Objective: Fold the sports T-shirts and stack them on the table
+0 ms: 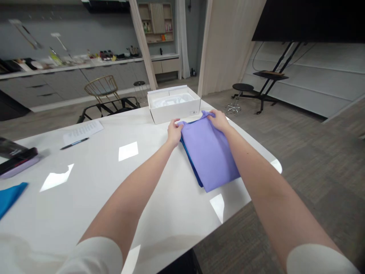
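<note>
A light purple cloth [209, 152], folded into a rough rectangle, lies at the right end of the white table. Under it, along its left side, shows the edge of a dark blue cloth [191, 163]. My left hand [174, 133] pinches the far left corner of the purple cloth between thumb and fingers. At the far right corner, my right hand [219, 121] grips the same cloth, and the fabric bunches up a little there. Between the hands the far edge sags slightly. Just beyond them stands a white box [173, 110] with clear plastic inside.
On the left of the white table [94, 205] are a printed paper [83, 131], a pen [74, 143], a dark object with a purple base [19, 163] and a blue cloth [11, 196]. A chair [110, 108] stands behind the table, and a stool [242, 88] at the right.
</note>
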The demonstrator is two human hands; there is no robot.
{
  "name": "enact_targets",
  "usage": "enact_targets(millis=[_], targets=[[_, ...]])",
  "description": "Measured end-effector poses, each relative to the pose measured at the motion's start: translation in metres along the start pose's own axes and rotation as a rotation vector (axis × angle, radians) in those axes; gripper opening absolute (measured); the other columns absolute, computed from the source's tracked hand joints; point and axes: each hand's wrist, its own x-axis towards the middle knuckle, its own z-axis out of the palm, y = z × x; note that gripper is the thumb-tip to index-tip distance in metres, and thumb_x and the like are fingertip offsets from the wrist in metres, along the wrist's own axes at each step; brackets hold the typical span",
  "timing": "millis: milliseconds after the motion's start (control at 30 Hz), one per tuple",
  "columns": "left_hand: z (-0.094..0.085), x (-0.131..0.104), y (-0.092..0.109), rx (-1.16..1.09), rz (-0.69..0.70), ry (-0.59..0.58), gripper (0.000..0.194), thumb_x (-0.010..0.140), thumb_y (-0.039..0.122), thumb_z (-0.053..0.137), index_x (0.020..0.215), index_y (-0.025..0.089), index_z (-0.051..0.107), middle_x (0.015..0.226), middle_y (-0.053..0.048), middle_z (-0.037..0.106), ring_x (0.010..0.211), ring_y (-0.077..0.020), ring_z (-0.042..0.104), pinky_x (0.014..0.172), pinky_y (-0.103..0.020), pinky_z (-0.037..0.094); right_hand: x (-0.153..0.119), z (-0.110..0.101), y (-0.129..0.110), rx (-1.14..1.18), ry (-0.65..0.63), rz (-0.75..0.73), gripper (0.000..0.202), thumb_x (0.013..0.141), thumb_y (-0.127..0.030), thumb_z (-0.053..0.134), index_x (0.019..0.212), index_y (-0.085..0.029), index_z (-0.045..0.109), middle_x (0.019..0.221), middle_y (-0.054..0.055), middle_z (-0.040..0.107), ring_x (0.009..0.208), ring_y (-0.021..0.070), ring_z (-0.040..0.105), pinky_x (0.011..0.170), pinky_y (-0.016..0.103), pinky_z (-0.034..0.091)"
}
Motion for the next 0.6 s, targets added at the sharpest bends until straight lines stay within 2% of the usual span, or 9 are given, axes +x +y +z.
enact_targets(millis=[100, 200, 300, 367, 433, 500, 533, 600], targets=[[0.006, 0.009, 0.007, 0.052, 0.006, 0.054, 0.032, 0.092, 0.021, 0.064, 0.124, 0.021, 0.064, 0.094, -0.002, 0.069, 0.082, -0.0151, 0.066, 0.079, -0.027, 0.054, 0.001, -0.006, -0.003, -0.068, 0.042, -0.017, 0.03, 0.097, -0.037, 0.056, 0.119, -0.021, 0.069, 0.119, 0.012, 0.072, 0.113, 0.0299, 0.062, 0.1, 0.043, 0.046], [0.01, 0.005, 0.012, 0.246, -0.01, 0.081, 0.039, 0.092, 0.016, 0.061, 0.131, 0.018, 0.062, 0.123, -0.012, 0.068, 0.113, -0.0221, 0.066, 0.102, -0.035, 0.051, -0.009, -0.004, -0.006, -0.214, -0.037, 0.1, 0.051, 0.096, -0.044, 0.058, 0.142, -0.023, 0.056, 0.14, 0.018, 0.06, 0.127, 0.0373, 0.053, 0.104, 0.059, 0.043], [0.012, -0.013, 0.016, 0.502, 0.179, 0.074, 0.055, 0.095, 0.014, 0.054, 0.15, 0.018, 0.048, 0.16, -0.016, 0.041, 0.148, -0.0263, 0.04, 0.121, -0.042, 0.034, -0.025, 0.004, -0.009, -0.311, -0.069, 0.111, 0.068, 0.096, -0.05, 0.057, 0.156, -0.023, 0.039, 0.157, 0.021, 0.043, 0.139, 0.0415, 0.041, 0.105, 0.07, 0.037], [0.015, -0.029, 0.018, 0.643, 0.365, -0.046, 0.056, 0.099, 0.018, 0.046, 0.155, 0.022, 0.043, 0.168, -0.011, 0.029, 0.155, -0.0251, 0.027, 0.126, -0.045, 0.025, -0.035, 0.009, -0.01, -0.305, -0.041, 0.003, 0.063, 0.1, -0.049, 0.05, 0.157, -0.023, 0.039, 0.162, 0.019, 0.038, 0.145, 0.0392, 0.035, 0.11, 0.069, 0.033], [0.021, -0.043, 0.018, 0.753, 0.46, -0.273, 0.052, 0.104, 0.027, 0.039, 0.156, 0.025, 0.043, 0.168, -0.008, 0.032, 0.155, -0.0236, 0.027, 0.128, -0.047, 0.021, -0.042, 0.014, -0.009, -0.277, -0.09, -0.105, 0.056, 0.104, -0.047, 0.042, 0.154, -0.024, 0.046, 0.163, 0.015, 0.038, 0.148, 0.0356, 0.034, 0.116, 0.065, 0.03], [0.028, -0.052, 0.016, 0.831, 0.432, -0.476, 0.052, 0.107, 0.038, 0.032, 0.157, 0.027, 0.042, 0.166, -0.007, 0.037, 0.154, -0.0237, 0.031, 0.128, -0.05, 0.02, -0.047, 0.019, -0.003, -0.255, -0.24, -0.118, 0.054, 0.106, -0.049, 0.035, 0.153, -0.026, 0.049, 0.163, 0.011, 0.04, 0.148, 0.034, 0.035, 0.118, 0.064, 0.028], [0.031, -0.056, 0.014, 0.856, 0.394, -0.534, 0.054, 0.108, 0.044, 0.03, 0.158, 0.028, 0.041, 0.166, -0.007, 0.037, 0.154, -0.0243, 0.031, 0.128, -0.05, 0.02, -0.048, 0.02, 0.002, -0.252, -0.316, -0.089, 0.055, 0.106, -0.051, 0.032, 0.154, -0.028, 0.048, 0.164, 0.01, 0.039, 0.149, 0.0343, 0.034, 0.118, 0.066, 0.027], [0.035, -0.061, 0.013, 0.885, 0.318, -0.55, 0.059, 0.107, 0.052, 0.027, 0.16, 0.028, 0.038, 0.168, -0.007, 0.033, 0.156, -0.0265, 0.027, 0.128, -0.051, 0.018, -0.05, 0.02, 0.013, -0.269, -0.4, -0.01, 0.06, 0.106, -0.055, 0.027, 0.158, -0.03, 0.042, 0.167, 0.008, 0.034, 0.151, 0.0366, 0.032, 0.117, 0.071, 0.027]])
